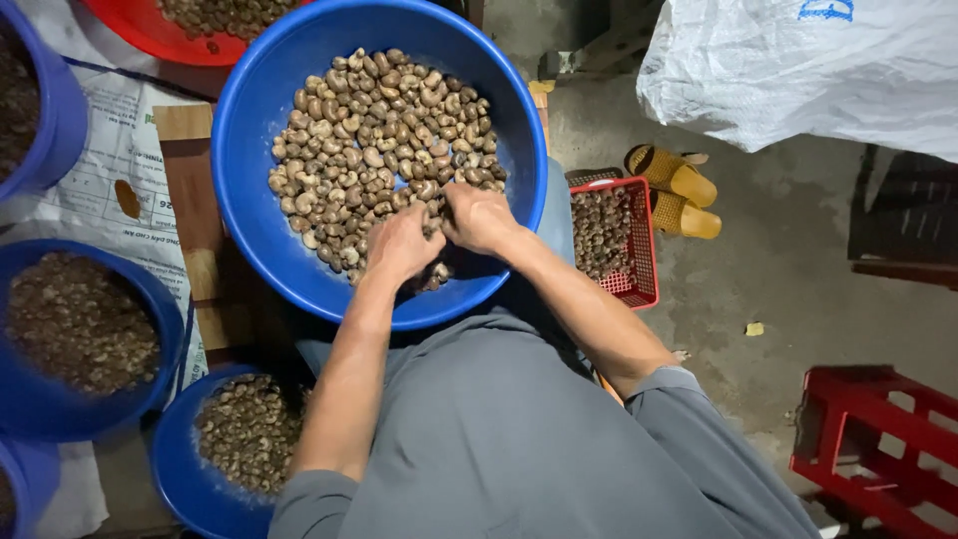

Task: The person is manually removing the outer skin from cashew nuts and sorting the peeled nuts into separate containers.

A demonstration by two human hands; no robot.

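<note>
Fingers of left hand (pixel 399 245) and right hand (pixel 479 218) curl together, pinching cashew nuts (pixel 374 140) low in the blue basin (pixel 249 150); leaning risks tipping nuts out.

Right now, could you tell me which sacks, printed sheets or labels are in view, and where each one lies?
White sack: top right on the floor, bulging woven plastic, with a blue mark at its upper edge.
Printed sheet: left side, lying flat under the blue basins, pale with dark print and a brown patch.
No screens or signs are visible.
</note>
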